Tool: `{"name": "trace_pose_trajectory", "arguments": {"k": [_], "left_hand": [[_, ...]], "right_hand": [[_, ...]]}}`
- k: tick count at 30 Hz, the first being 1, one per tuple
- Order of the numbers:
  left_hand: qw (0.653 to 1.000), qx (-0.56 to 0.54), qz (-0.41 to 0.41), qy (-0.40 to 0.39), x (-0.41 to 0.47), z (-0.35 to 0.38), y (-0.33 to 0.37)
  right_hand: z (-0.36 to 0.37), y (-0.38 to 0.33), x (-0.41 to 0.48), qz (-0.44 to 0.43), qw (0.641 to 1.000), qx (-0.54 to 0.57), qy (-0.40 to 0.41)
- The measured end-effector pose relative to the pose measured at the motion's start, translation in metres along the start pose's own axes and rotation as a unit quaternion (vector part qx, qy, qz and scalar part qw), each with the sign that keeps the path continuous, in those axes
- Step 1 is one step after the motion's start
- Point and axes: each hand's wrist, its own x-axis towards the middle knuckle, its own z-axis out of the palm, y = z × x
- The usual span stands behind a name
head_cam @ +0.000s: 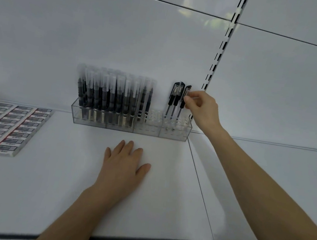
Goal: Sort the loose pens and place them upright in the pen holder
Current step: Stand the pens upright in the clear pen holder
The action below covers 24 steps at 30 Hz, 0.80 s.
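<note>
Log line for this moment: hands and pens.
right hand pinches black-capped pen upright in pen holder, right section | left hand flat on shelf | two matching pens beside it

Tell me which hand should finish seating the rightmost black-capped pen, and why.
Right. The right hand pinches that pen near its cap, at the pen holder's right-end section. The left hand lies flat on the shelf in front of the holder, holding nothing.

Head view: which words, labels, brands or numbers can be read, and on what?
On the small boxes at left: printed labels, too blurred to read.
On the clear-capped pens in the pen holder: nothing legible.
On the black-capped pen pinched by the right hand: nothing legible.
No text can be quoted.
</note>
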Motion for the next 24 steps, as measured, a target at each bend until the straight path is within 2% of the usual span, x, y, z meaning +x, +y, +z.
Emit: {"name": "trace_pose_trajectory", "arguments": {"k": [5, 10, 15, 24], "left_hand": [[1.0, 0.007, 0.025, -0.004, -0.005, -0.007, 0.004], [0.991, 0.034, 0.123, -0.041, -0.009, -0.017, 0.033], [0.971, 0.042, 0.232, -0.031, -0.011, -0.02, 0.087], [0.938, 0.073, 0.339, 0.007, -0.027, 0.024, 0.245]], "right_hand": [[-0.029, 0.029, -0.038, 0.024, 0.986, -0.155, -0.06], [-0.084, 0.067, -0.076, 0.098, 0.953, -0.268, -0.098], [-0.159, 0.098, -0.113, 0.169, 0.94, -0.292, -0.046], [-0.328, 0.161, -0.178, 0.23, 0.922, -0.312, 0.026]]}}
